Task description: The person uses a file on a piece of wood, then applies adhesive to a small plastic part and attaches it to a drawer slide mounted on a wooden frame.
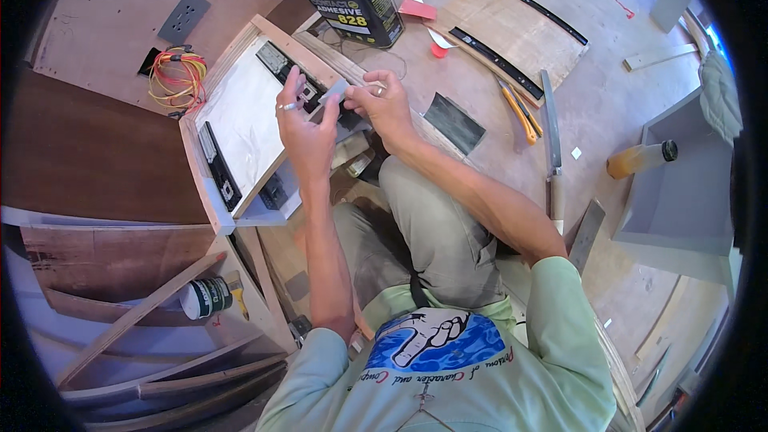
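Note:
My left hand (304, 132), a ring on one finger, is raised over a wooden-framed box (187, 140), its fingers stretched out and apart. Its thumb is against or just beside a small light-grey strip (333, 91) between my hands. My right hand (388, 112) is bent in a pinch at the strip's other end; its fingertips partly hide what they grip. Inside the box lies a white panel (248, 112). Black drawer slides run along it, one (276, 60) under my left fingers, another (218, 166) at the near left side.
Beyond the box stands a black adhesive can (352, 4). At right lie a board (488, 20) with black rails, a yellow cutter (520, 116), dark sandpaper (454, 122) and a handsaw (550, 128). Coiled wires (178, 80) are left; a tub (206, 298) and bottle (640, 159) stand nearby.

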The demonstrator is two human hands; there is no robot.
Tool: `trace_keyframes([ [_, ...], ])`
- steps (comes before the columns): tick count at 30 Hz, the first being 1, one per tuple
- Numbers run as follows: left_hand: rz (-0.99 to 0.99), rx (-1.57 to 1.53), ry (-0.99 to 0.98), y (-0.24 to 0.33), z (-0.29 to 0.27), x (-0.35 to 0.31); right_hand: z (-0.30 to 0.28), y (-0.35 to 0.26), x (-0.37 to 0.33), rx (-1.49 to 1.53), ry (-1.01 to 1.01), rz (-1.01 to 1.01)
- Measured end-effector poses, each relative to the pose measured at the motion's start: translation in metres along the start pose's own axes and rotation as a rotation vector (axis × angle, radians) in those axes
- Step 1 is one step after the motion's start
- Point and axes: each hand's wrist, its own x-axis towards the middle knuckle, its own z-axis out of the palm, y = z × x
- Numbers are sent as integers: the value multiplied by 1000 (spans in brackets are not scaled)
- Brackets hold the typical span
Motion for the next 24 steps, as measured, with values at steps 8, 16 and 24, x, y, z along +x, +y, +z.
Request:
trace_keyframes([
  [8, 79, 56, -41, -9, 4, 10, -1, -9, -6, 112, 13, 186],
  [16, 66, 20, -44, -8, 9, 17, 2, -5, -7, 79, 2, 198],
  [24, 66, 28, -35, -11, 11, 15, 5, -16, -20, 76, -6, 178],
])
